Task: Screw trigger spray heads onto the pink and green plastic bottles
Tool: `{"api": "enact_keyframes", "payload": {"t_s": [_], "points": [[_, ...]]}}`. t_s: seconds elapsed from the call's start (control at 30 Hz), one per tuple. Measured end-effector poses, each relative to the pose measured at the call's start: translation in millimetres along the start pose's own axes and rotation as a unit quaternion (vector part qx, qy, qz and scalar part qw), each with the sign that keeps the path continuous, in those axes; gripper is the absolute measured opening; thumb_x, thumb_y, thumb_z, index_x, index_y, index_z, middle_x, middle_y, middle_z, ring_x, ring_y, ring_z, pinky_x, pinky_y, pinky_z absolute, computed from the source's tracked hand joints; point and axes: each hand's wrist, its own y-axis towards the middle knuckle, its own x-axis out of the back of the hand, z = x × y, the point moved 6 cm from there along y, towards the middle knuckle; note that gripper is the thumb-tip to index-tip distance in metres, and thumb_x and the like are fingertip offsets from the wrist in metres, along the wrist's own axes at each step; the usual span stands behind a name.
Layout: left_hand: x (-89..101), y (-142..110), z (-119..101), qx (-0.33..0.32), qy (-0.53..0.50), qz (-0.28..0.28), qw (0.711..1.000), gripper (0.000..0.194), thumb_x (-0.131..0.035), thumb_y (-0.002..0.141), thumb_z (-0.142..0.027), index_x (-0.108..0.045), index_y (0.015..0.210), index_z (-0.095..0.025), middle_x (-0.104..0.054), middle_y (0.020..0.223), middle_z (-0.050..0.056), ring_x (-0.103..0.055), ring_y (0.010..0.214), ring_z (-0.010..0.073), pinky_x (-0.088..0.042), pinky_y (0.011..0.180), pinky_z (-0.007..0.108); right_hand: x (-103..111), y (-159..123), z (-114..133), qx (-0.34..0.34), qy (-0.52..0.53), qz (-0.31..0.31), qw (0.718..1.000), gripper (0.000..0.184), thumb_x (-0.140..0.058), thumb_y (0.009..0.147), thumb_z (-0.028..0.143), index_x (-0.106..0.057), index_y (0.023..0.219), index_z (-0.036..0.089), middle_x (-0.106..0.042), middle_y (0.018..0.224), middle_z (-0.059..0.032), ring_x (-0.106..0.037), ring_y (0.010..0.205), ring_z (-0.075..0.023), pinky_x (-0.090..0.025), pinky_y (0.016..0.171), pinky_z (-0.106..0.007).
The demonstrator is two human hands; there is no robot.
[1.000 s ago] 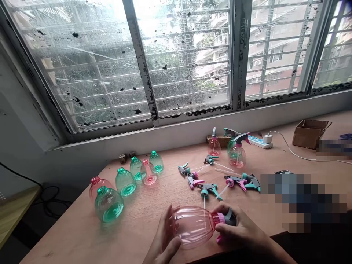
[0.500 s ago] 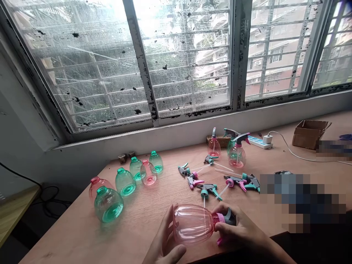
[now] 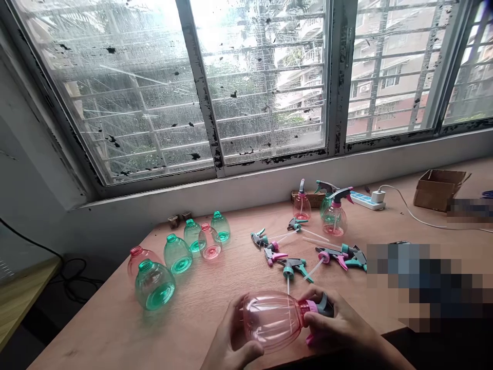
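Note:
A clear pink spray bottle (image 3: 272,318) lies sideways in the air above the table's near edge, its neck to the right. My left hand (image 3: 230,336) is wrapped round its base end, with the thumb below. At the neck, my right hand (image 3: 342,321) closes on the pink collar and grey spray head (image 3: 326,305), whose pink trigger (image 3: 315,339) shows underneath. Just beyond the bottle lie several loose trigger sprayers in teal, pink and grey, among them a teal sprayer (image 3: 290,270) with its tube pointing toward me.
Headless green bottles (image 3: 154,288) and pink ones (image 3: 210,244) stand on the left. Three bottles with heads, one a pink bottle (image 3: 334,221), stand by the window. A power strip (image 3: 367,200), white cable and cardboard box (image 3: 440,190) are at the back right.
My left hand has closed in on the bottle's base, its thumb now against the side. My right hand keeps its hold at the neck. The view has shifted slightly.

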Motion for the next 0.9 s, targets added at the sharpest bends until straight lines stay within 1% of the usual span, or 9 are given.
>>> {"api": "enact_keyframes", "payload": {"t_s": [0.1, 0.23, 0.4, 0.5, 0.57, 0.67, 0.77, 0.83, 0.9], "points": [[1.9, 1.2, 2.0, 0.006, 0.016, -0.014, 1.000, 0.085, -0.088, 0.069, -0.047, -0.049, 0.141, -0.026, -0.058, 0.141, 0.015, -0.058, 0.124, 0.0355, -0.044, 0.109, 0.048, -1.3, -0.9, 1.2, -0.001, 0.005, 0.001, 1.000, 0.040, -0.078, 0.081, 0.047, -0.062, 0.103, 0.018, -0.071, 0.083, -0.0022, -0.068, 0.073, -0.0194, -0.063, 0.073, -0.037], [-1.3, 0.9, -0.7, 0.003, 0.004, 0.011, 1.000, 0.088, -0.089, 0.069, -0.040, -0.046, 0.145, -0.031, -0.056, 0.146, 0.013, -0.055, 0.131, 0.0347, -0.044, 0.112, 0.047, -3.3, -0.2, 3.6, 0.001, 0.020, 0.005, 1.000, 0.040, -0.079, 0.080, 0.048, -0.062, 0.100, 0.018, -0.069, 0.080, -0.0007, -0.067, 0.071, -0.0195, -0.064, 0.068, -0.038], [-0.2, -0.8, -0.8, -0.004, 0.037, 0.009, 0.999, 0.092, -0.087, 0.074, -0.032, -0.037, 0.150, -0.042, -0.037, 0.162, 0.005, -0.047, 0.140, 0.0336, -0.035, 0.119, 0.048, -2.3, 1.6, 1.7, -0.003, 0.019, 0.001, 1.000, 0.040, -0.079, 0.079, 0.049, -0.061, 0.096, 0.019, -0.067, 0.078, 0.0005, -0.067, 0.066, -0.0178, -0.064, 0.065, -0.036], [-0.8, -2.0, -0.4, -0.009, 0.051, 0.019, 0.998, 0.091, -0.083, 0.079, -0.032, -0.031, 0.153, -0.040, -0.038, 0.162, 0.007, -0.044, 0.142, 0.0328, -0.032, 0.121, 0.047, -2.4, 0.8, 1.3, 0.002, 0.013, -0.001, 1.000, 0.041, -0.079, 0.079, 0.049, -0.060, 0.097, 0.018, -0.066, 0.077, 0.0005, -0.065, 0.066, -0.0168, -0.064, 0.064, -0.035], [-0.6, -2.2, -1.3, -0.014, 0.056, 0.019, 0.998, 0.096, -0.085, 0.077, -0.031, -0.028, 0.155, -0.038, -0.039, 0.161, 0.008, -0.043, 0.142, 0.0324, -0.034, 0.119, 0.045, -3.2, -0.2, 1.7, 0.005, 0.019, 0.002, 1.000, 0.041, -0.079, 0.080, 0.049, -0.061, 0.098, 0.018, -0.066, 0.077, 0.0008, -0.065, 0.065, -0.0166, -0.064, 0.064, -0.036], [0.9, -0.7, 0.4, 0.003, 0.028, 0.005, 1.000, 0.109, -0.094, 0.064, -0.028, -0.032, 0.154, -0.035, -0.053, 0.148, 0.010, -0.051, 0.135, 0.0334, -0.043, 0.112, 0.041, -4.2, -1.4, 1.5, 0.000, 0.029, 0.006, 1.000, 0.041, -0.079, 0.079, 0.049, -0.061, 0.099, 0.018, -0.066, 0.077, 0.0012, -0.068, 0.065, -0.0179, -0.065, 0.064, -0.036], [-0.3, 1.7, 5.5, 0.038, -0.003, 0.013, 0.999, 0.108, -0.097, 0.057, -0.027, -0.041, 0.150, -0.030, -0.070, 0.117, 0.008, -0.062, 0.117, 0.0317, -0.049, 0.103, 0.040, -4.5, -1.9, -0.1, -0.016, 0.033, 0.012, 0.999, 0.042, -0.080, 0.078, 0.048, -0.060, 0.100, 0.019, -0.066, 0.079, 0.0014, -0.071, 0.066, -0.0192, -0.065, 0.065, -0.036], [0.2, 2.8, 6.5, 0.034, 0.001, 0.012, 0.999, 0.103, -0.095, 0.060, -0.027, -0.044, 0.149, -0.031, -0.070, 0.110, 0.006, -0.065, 0.108, 0.0283, -0.051, 0.098, 0.038, -4.8, -1.8, 0.3, -0.015, 0.034, 0.013, 0.999, 0.042, -0.080, 0.078, 0.048, -0.060, 0.100, 0.019, -0.065, 0.081, 0.0015, -0.071, 0.066, -0.0185, -0.065, 0.065, -0.036], [2.1, 3.0, 5.6, 0.012, 0.017, 0.000, 1.000, 0.103, -0.095, 0.061, -0.027, -0.042, 0.149, -0.033, -0.067, 0.111, 0.004, -0.066, 0.104, 0.0254, -0.051, 0.094, 0.035, -5.6, -1.3, 2.1, -0.004, 0.035, 0.014, 0.999, 0.043, -0.080, 0.077, 0.049, -0.060, 0.100, 0.019, -0.064, 0.080, 0.0018, -0.069, 0.064, -0.0172, -0.065, 0.064, -0.035]]}}
